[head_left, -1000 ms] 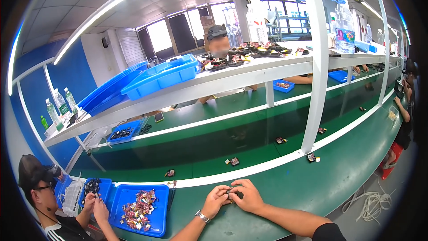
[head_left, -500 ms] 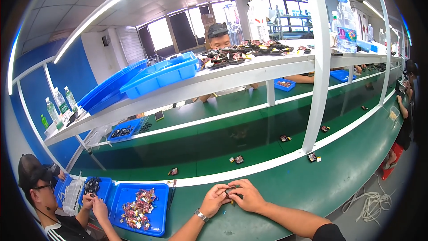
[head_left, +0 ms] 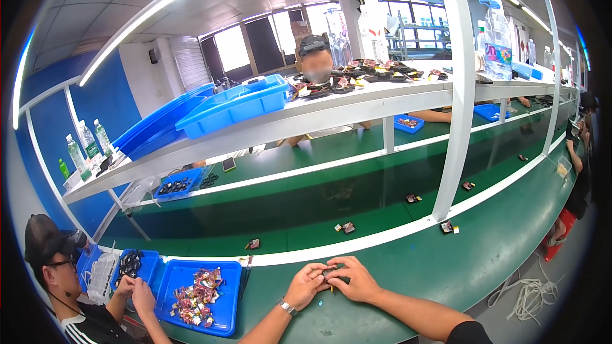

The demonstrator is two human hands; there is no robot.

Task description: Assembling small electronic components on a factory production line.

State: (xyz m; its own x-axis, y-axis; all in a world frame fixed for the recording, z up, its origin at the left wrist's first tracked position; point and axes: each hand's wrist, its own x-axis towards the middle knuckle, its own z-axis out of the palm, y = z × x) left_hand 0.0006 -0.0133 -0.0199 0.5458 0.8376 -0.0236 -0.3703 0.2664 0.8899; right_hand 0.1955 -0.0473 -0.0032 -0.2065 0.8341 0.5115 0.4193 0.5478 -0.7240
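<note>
My left hand (head_left: 307, 285) and my right hand (head_left: 354, 280) meet over the green bench, fingers closed together on a small dark electronic part (head_left: 329, 272). A bit of yellow pokes out beneath it; my fingertips cover most of the rest. A tiny light-blue scrap (head_left: 320, 303) lies on the bench just below my hands. To the left stands a blue tray (head_left: 167, 283) with a heap of small red, white and yellow electronic pieces (head_left: 197, 299). Beyond my hands, a similar small assembly (head_left: 449, 227) sits by the foot of a white post.
Behind a white rail, the dark green belt (head_left: 376, 232) carries several small assemblies. A white shelf (head_left: 382, 99) above holds blue trays (head_left: 236, 105), bottles and a pile of black parts (head_left: 363, 73). Co-workers sit at left and opposite. Coiled white cable (head_left: 529, 299) lies on the floor at right.
Small assemblies on the belt have shifted slightly to the right. The person opposite has lowered their head a little. My hands stay nearly in place, still closed on the dark part.
</note>
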